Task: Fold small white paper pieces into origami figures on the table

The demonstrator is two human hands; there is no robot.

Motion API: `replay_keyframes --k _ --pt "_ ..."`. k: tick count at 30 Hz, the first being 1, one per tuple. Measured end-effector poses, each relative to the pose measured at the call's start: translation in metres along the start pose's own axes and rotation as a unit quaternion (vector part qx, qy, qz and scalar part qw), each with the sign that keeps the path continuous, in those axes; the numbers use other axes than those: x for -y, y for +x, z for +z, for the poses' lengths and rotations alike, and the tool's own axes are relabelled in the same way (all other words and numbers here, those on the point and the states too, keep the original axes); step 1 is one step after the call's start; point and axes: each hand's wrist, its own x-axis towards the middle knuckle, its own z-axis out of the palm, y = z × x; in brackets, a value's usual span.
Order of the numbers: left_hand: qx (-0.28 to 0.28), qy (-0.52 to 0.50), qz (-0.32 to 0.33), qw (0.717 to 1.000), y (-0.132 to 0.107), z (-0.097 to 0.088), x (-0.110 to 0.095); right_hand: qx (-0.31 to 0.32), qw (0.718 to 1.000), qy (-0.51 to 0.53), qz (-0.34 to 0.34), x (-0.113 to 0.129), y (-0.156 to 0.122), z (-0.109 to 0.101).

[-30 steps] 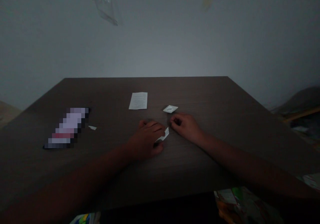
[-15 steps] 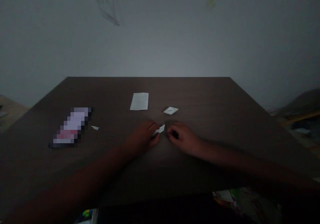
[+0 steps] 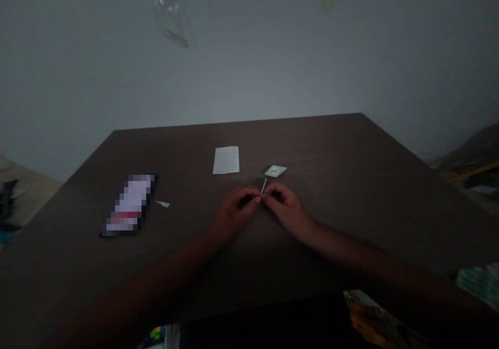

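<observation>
Between the fingertips of both hands stands a small folded paper (image 3: 264, 186), which looks like a thin pale strip from this angle. My left hand (image 3: 237, 208) pinches its lower end from the left, with thumb and forefinger. From the right, the fingers of my right hand (image 3: 286, 206) are closed on the same end. The strip's upper part sticks up free, and its base is hidden by the fingertips. Just beyond the right hand lies a small white diamond-shaped packet (image 3: 275, 171). A white sheet with fine print (image 3: 226, 160) lies flat farther back.
A phone (image 3: 128, 205) with a blurred screen lies on the left of the dark wooden table (image 3: 351, 156). Beside it is a small white scrap (image 3: 162, 203). A pale wall (image 3: 253, 68) rises behind the table's far edge, with clear plastic (image 3: 167, 13) hanging on it.
My right hand has come in to the left and now pinches the paper with my left hand. The paper has turned from a flat printed face to a narrow upright strip. The view has shifted slightly.
</observation>
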Motion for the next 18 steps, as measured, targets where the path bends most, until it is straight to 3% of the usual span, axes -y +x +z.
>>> replay_keyframes --k 6,18 --pt "0.004 -0.057 -0.057 0.997 0.004 0.004 0.005 0.031 0.999 -0.022 -0.011 -0.001 0.004 -0.013" --pt "0.011 -0.116 -0.125 0.985 0.003 -0.001 -0.007 0.055 0.998 0.005 0.021 -0.001 0.006 -0.02"
